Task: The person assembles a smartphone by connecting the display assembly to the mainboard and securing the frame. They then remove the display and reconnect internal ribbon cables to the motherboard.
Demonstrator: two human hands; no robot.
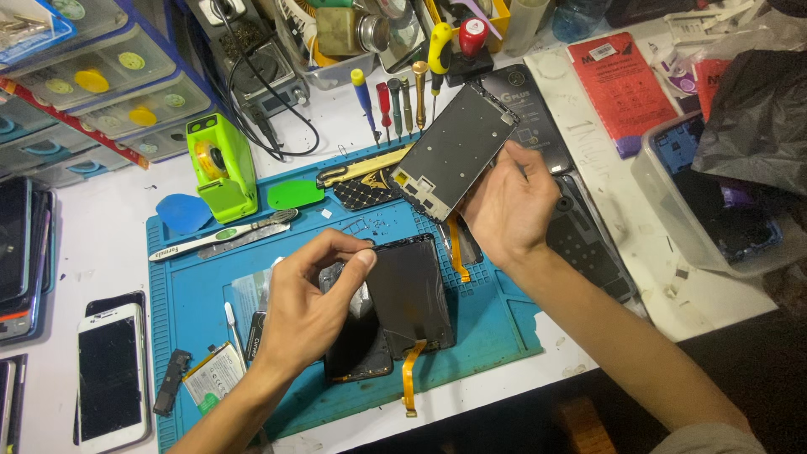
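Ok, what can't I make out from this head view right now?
- Left hand: its fingertips cover the top edge of the dark screen panel.
- Right hand: the palm hides its grip on the phone frame.
- Phone stack: cut off by the left edge.

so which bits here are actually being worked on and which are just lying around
In hand:
- left hand pinching the black screen panel, orange flex cable
- right hand holding the dark phone frame

Lying about:
- green tape dispenser
- screwdrivers
- white phone
- blue pick
- loose battery
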